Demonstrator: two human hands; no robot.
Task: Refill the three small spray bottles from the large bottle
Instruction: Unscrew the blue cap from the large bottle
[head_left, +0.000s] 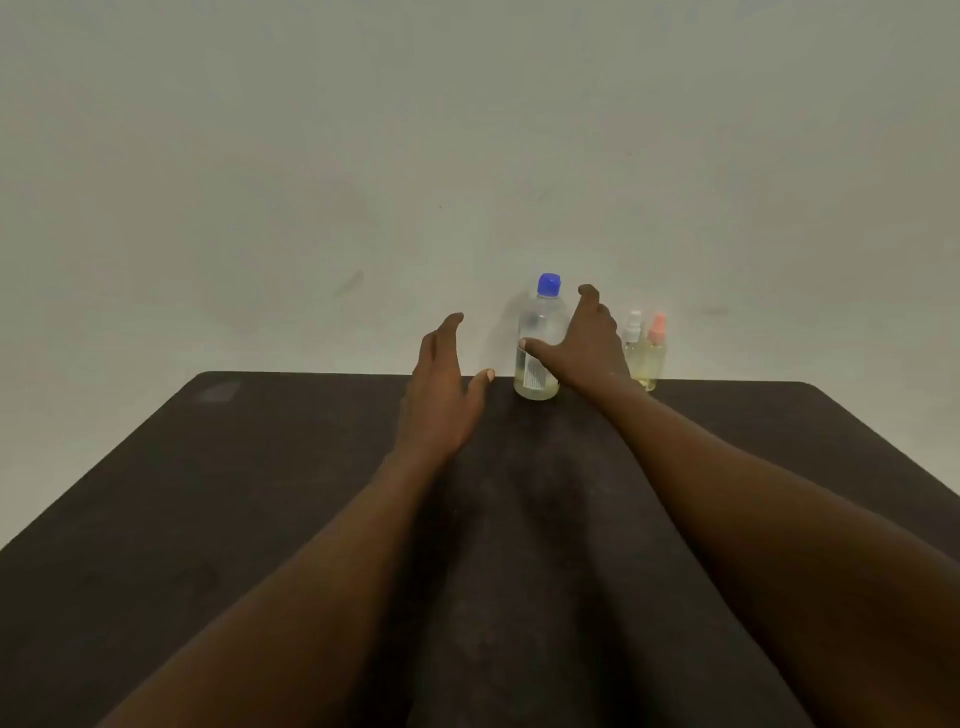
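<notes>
One large bottle (540, 332) stands upright with its blue cap (549, 285) on, and pale liquid shows low inside it. It sits between the fingers (588, 293) and thumb of the right hand (589, 345). The fingers are spread wide and curve toward the bottle's right side, while the thumb lies across the label at the front. Nothing is gripped yet, and I cannot tell whether the thumb actually touches the bottle.

The left hand (439, 384) hovers just left of the bottle and apart from it, fingers straight and relaxed, holding nothing. Just beyond the right hand's knuckles stand two small spray bottles (644, 353), one white-topped and one orange-topped. A third is not visible and may be hidden behind the hand. All of them stand at the far edge of the dark counter (260, 493), near the pale wall (363, 156).

The step in hand looks like taking hold of the large bottle. It would go best if the fingers closed round the middle of the body, below the shoulder. The wrist should stay clear of the sprayers, which look light enough to topple. The bottle should come toward the near side before the left hand works the cap, and thin plastic like this calls for only a light squeeze.
</notes>
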